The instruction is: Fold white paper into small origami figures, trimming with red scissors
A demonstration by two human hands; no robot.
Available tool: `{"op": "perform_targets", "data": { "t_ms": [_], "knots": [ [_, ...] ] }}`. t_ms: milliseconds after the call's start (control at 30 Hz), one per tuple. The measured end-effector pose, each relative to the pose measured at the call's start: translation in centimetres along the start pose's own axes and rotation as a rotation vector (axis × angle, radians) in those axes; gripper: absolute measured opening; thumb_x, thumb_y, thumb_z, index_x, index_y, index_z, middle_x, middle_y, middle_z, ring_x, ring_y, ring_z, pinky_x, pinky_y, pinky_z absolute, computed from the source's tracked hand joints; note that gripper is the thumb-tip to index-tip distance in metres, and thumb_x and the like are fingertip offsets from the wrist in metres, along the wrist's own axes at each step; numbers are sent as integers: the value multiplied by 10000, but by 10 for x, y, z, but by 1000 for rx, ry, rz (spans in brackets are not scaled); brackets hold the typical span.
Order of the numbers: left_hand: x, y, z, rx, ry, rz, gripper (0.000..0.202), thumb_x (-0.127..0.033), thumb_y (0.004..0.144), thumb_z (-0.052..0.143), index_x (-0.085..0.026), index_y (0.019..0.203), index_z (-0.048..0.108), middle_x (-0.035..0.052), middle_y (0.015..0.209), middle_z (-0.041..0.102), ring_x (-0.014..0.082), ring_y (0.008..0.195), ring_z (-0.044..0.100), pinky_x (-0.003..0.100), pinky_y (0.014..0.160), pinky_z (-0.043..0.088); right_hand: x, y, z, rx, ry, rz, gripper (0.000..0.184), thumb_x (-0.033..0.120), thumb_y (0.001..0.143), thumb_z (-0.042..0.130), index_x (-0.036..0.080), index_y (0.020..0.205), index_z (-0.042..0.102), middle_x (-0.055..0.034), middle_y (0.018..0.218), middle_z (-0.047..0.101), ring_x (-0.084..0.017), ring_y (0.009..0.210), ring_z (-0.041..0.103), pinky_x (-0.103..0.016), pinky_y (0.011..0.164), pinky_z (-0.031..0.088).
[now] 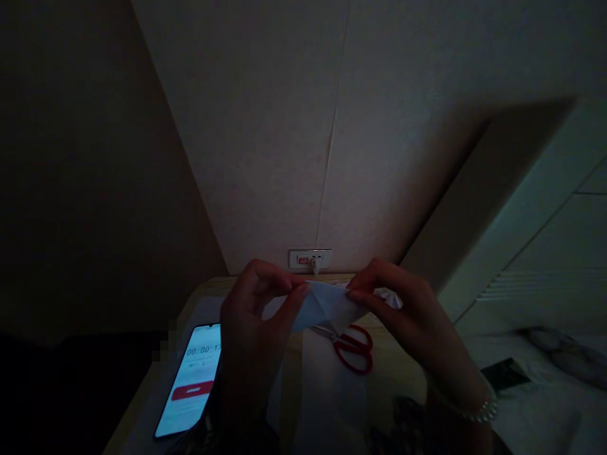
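Note:
A folded piece of white paper (327,306) is held up between both hands above a small wooden table. My left hand (263,322) pinches its upper left edge between thumb and fingers. At the upper right edge, my right hand (396,309) pinches it the same way; a beaded bracelet circles that wrist. Crease lines show on the paper's face. Scissors with red handles (355,349) lie on the table just beneath, their blades partly hidden by the paper. Under the scissors rests another white sheet (329,398).
A lit phone (192,379) showing a timer lies at the table's left, partly covered by my left arm. A wall socket (310,259) with a plug sits behind the table. To the right, a dark packet (505,374) lies on a pale surface. The room is dim.

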State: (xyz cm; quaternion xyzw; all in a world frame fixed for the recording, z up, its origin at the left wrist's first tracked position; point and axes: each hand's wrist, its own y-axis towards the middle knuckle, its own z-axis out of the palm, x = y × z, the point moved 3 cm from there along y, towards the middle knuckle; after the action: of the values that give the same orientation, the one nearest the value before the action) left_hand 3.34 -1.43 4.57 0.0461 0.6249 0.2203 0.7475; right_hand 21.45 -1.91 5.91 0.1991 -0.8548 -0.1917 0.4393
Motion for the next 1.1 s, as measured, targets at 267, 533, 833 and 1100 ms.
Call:
{"op": "perform_targets", "data": {
  "t_ms": [267, 533, 833, 1100],
  "knots": [
    [2, 2, 3, 54, -6, 55, 219, -75, 698, 745, -227, 689, 588, -66, 685, 677, 109, 681, 702, 185, 648, 567, 8, 3, 6, -87, 105, 40, 162, 133, 807, 685, 205, 669, 639, 32, 640, 629, -125, 605, 579, -227, 568, 438],
    [6, 12, -8, -43, -66, 102, 334, -206, 690, 817, -246, 965, 631, -2, 1050, 702, 187, 1053, 643, 334, 981, 487, -5, -2, 9, -431, 396, 213, 124, 266, 813, 710, 219, 708, 663, 33, 629, 607, -120, 561, 532, -227, 483, 376],
    [8, 11, -9, -32, -31, 71, 153, -230, 694, 792, -235, 775, 661, -45, 766, 640, 120, 728, 615, 202, 664, 502, -12, -2, 11, -682, 491, 205, 59, 259, 827, 698, 218, 800, 665, 24, 729, 626, -117, 649, 544, -222, 573, 421],
    [14, 8, 3, 80, 135, 85, 72, -228, 702, 765, -241, 721, 697, -26, 767, 668, 156, 727, 585, 273, 690, 437, 0, -1, 28, -565, 577, 197, 115, 250, 835, 693, 214, 742, 636, 41, 676, 619, -102, 602, 548, -202, 533, 413]
  ]
}}
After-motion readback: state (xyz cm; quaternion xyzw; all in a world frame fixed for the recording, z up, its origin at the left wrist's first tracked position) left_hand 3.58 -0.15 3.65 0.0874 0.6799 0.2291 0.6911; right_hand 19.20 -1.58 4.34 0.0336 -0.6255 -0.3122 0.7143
